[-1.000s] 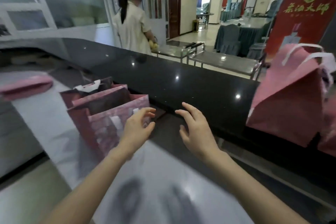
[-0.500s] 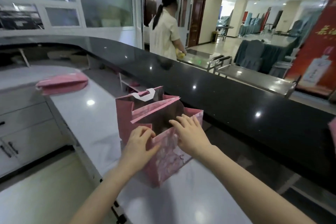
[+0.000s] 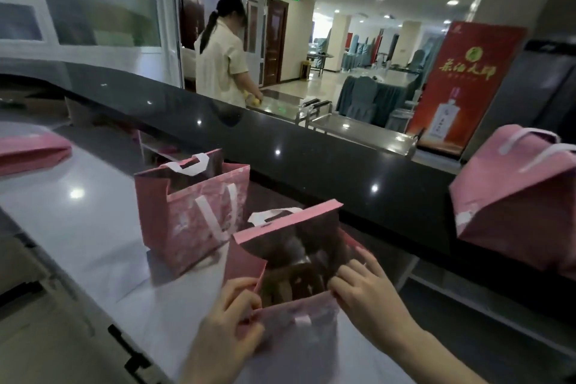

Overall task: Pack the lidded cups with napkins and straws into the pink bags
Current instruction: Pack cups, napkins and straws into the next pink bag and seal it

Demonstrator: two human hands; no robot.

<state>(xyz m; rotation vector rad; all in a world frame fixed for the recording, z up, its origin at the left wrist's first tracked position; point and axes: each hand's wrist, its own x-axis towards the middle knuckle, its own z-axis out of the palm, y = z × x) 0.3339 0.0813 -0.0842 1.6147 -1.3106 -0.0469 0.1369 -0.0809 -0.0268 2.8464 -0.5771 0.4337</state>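
An open pink bag [image 3: 299, 327] with white handles sits on the white counter right in front of me. My left hand [image 3: 232, 312] pinches its near rim on the left, and my right hand [image 3: 361, 287] grips the rim on the right, spreading the mouth. The dark inside is blurred, so I cannot tell what it holds. A second open pink bag [image 3: 190, 212] stands just behind and to the left. A closed pink bag [image 3: 511, 203] rests on the black counter at the right.
A flat stack of pink bags [image 3: 31, 150] lies at the far left of the white counter [image 3: 78, 221]. The raised black counter [image 3: 343, 165] runs behind. A person in a light uniform [image 3: 224, 62] stands beyond it. A red sign [image 3: 461, 84] stands at the right.
One bag has been pulled out of the pair toward me and is held apart from the other. Both hands moved from reaching to gripping its rim.
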